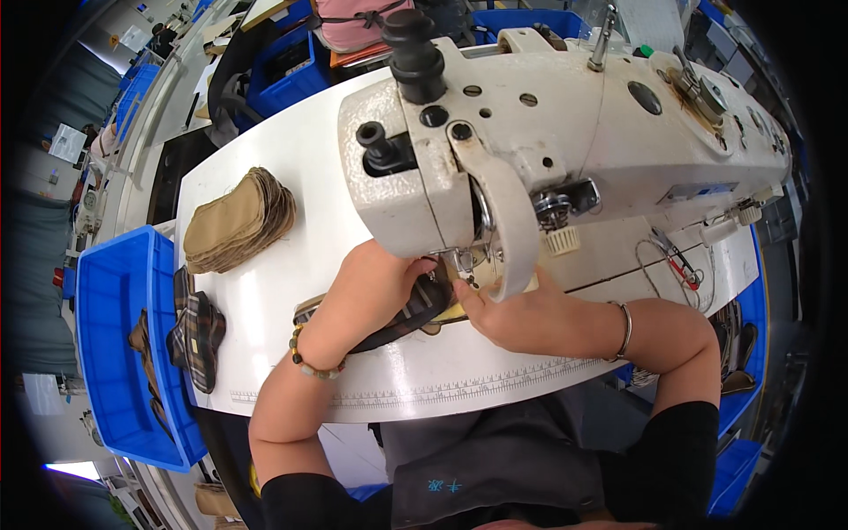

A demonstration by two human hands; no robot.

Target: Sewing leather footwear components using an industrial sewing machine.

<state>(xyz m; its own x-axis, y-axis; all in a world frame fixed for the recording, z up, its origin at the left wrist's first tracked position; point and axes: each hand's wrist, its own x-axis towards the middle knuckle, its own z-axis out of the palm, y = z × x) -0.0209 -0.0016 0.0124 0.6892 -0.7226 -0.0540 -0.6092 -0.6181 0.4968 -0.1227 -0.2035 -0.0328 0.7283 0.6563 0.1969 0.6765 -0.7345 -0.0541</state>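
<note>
A white industrial sewing machine [397, 185] stands over the tabletop, its presser foot [463, 258] low between my hands. Under the needle area lies a dark plaid fabric piece [422, 305] with a black edge, partly covered by my fingers. My left hand [375, 287] is closed on it, thumb and fingers pinching just left of the presser foot. From the other side my right hand [521, 320] grips its right edge, the fingertips close to the needle and partly hidden by the machine's curved guard. A strip of yellow [452, 312] shows beneath the fabric.
A stack of tan fabric pieces [238, 221] sits at the left of the white table [309, 132]. Folded plaid pieces [201, 340] lie at its left edge, beside a blue bin [115, 353]. Red-handled snips [687, 274] rest at the right. A printed ruler [415, 393] runs along the front.
</note>
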